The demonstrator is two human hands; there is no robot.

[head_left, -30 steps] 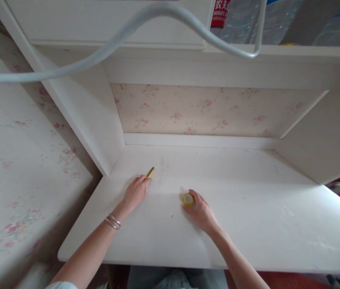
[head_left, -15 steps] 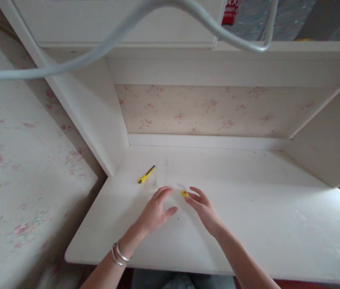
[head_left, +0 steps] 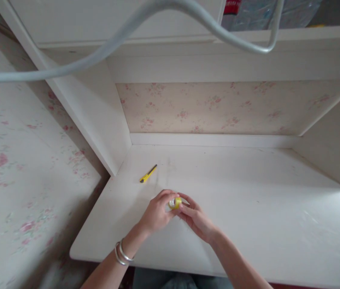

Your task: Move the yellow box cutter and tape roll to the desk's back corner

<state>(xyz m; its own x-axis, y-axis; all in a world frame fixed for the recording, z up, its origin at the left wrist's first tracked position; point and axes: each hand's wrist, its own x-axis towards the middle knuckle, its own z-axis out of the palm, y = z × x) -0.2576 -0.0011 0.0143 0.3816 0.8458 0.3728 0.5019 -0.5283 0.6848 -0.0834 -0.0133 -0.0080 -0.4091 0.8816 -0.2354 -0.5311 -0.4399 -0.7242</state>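
Observation:
Both hands meet over the white desk, around a small yellow roll of tape (head_left: pixel 178 202) with a pale core. My left hand (head_left: pixel 157 212) closes on its left side, fingers over the top and thumb below. From the right, my right hand (head_left: pixel 196 218) grips the roll with thumb and fingers. The fingers hide part of it. Beyond my left hand, a yellow utility knife (head_left: pixel 148 174) lies slantwise on the desk, touched by neither hand.
The white desk (head_left: pixel 233 224) runs under a cabinet, with side panels at left and right. A thick pale cable (head_left: pixel 109 46) crosses the top of the view. Plastic-wrapped bottles (head_left: pixel 254 14) sit on the upper shelf. Flowered wallpaper (head_left: pixel 22 172) covers the left wall.
My hands have come together. The yellow item, earlier in my right hand alone, is now turned with its round face visible, and my left hand has taken hold too.

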